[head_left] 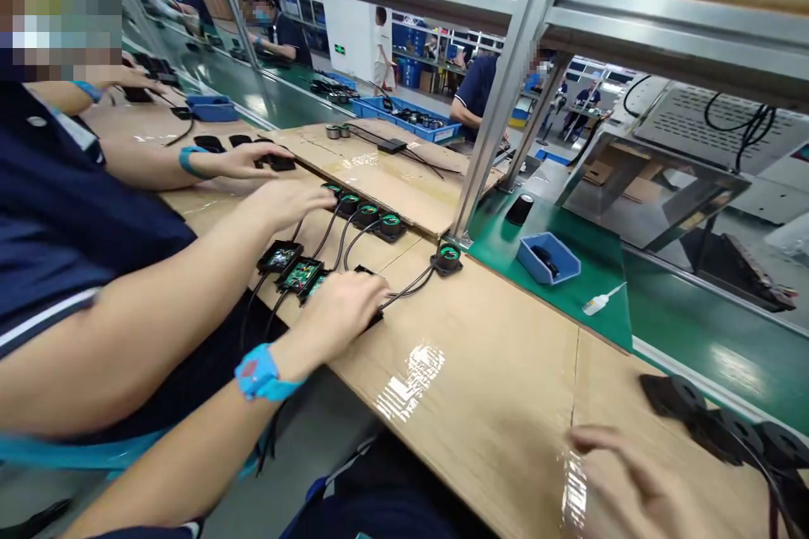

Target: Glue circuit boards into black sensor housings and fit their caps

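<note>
Bench: cardboard sheet under glossy tape, on a factory line beside a green belt.
Left fingers: the fingers lie together, loosely curved, over a black box; no clasp shows.
Left hand: left hand is palm down and hides most of the box; only dark corners show.
Left wrist: one blue wristband.
Cable: one black cable runs from the covered box to a green-ringed round part near the cardboard's far edge.
Right fingers: the fingers are spread and unbent on the cardboard, holding nothing.
Right hand: right hand is blurred and cut off by the bottom edge.
Near the right hand: three black discs, just beside it, the last cut off at the frame's edge.
Open boxes: three circuit-board boxes lie just left of the left hand, the third half hidden.
Ringed parts: five in all, four in a row and the cabled one.
Co-worker: one hand covers the row's first part; another hand rests on dark pieces.
Belt: one blue tray, one white bottle, one black cylinder.
Background: other people are too small to make out.
</note>
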The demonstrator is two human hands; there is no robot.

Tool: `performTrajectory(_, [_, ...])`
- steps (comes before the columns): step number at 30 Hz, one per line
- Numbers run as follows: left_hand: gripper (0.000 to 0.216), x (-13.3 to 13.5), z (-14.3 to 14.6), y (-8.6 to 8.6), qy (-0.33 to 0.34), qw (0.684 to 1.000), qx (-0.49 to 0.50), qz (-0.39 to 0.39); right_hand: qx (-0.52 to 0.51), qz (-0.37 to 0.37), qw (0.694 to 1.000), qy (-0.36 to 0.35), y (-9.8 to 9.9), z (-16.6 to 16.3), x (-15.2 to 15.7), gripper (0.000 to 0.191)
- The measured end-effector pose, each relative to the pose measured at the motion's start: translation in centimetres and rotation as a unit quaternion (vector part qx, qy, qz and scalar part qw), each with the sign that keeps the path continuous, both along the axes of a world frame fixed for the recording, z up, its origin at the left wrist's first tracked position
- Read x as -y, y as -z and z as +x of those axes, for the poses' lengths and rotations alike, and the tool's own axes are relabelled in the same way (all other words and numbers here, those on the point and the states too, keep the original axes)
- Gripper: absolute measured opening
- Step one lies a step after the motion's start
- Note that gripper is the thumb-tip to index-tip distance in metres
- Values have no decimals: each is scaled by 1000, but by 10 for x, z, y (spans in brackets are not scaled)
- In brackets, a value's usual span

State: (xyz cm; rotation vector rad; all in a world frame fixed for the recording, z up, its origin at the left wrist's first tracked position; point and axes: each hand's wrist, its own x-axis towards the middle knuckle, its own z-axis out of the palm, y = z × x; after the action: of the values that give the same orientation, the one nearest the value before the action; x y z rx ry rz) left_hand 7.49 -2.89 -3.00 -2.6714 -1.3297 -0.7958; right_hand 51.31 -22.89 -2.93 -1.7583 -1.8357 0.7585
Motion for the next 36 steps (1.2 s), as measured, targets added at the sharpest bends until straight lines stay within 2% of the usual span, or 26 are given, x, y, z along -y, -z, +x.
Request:
performTrajectory(2, [31, -18, -33, 4, -40, 998, -34, -19, -106, -99, 985, -95, 4, -77, -3, 31])
performTrajectory(4, [38, -32, -46, 6, -14, 996, -79, -47, -247, -175, 943, -139, 11, -140, -8, 34])
performTrajectory(6, [52, -43, -42, 8, 36, 989, -120, -77, -392, -244, 876, -137, 24, -189, -12, 43])
performTrajectory(7, [52, -48, -36, 10, 58, 985, -136, -92, -450, -264, 843, -133, 31, -211, -15, 50])
performTrajectory(9, [40, -56, -22, 12, 84, 977, -157, -117, -500, -313, 799, -119, 46, -251, -20, 68])
performTrajectory(11, [24, -63, -11, 13, 95, 972, -165, -137, -530, -359, 765, -74, 58, -288, -28, 95])
performTrajectory(13, [13, -71, -7, 9, 101, 971, -159, -147, -551, -368, 748, -42, 65, -322, -41, 121])
performTrajectory(15, [10, -79, -11, -1, 99, 975, -133, -148, -573, -366, 733, -25, 68, -349, -57, 131])
performTrajectory(17, [12, -86, -22, -14, 87, 982, -85, -142, -599, -350, 720, -15, 67, -367, -69, 121])
performTrajectory(20, [20, -93, -49, -36, 64, 989, 13, -136, -641, -301, 706, 11, 62, -376, -77, 80])
performTrajectory(23, [29, -86, -82, -51, 61, 983, 97, -143, -687, -261, 677, 38, 55, -369, -73, 67])
performTrajectory(26, [43, -66, -108, -51, 107, 972, 112, -178, -724, -263, 636, 38, 52, -360, -67, 65])
performTrajectory(29, [50, -39, -117, -39, 152, 962, 65, -215, -736, -296, 608, 31, 55, -358, -70, 70])
performTrajectory(33, [40, -5, -104, -23, 181, 949, -22, -255, -723, -346, 598, 1, 58, -364, -81, 83])
performTrajectory(36, [29, 4, -97, -27, 216, 927, -75, -297, -706, -366, 605, -34, 52, -368, -84, 94])
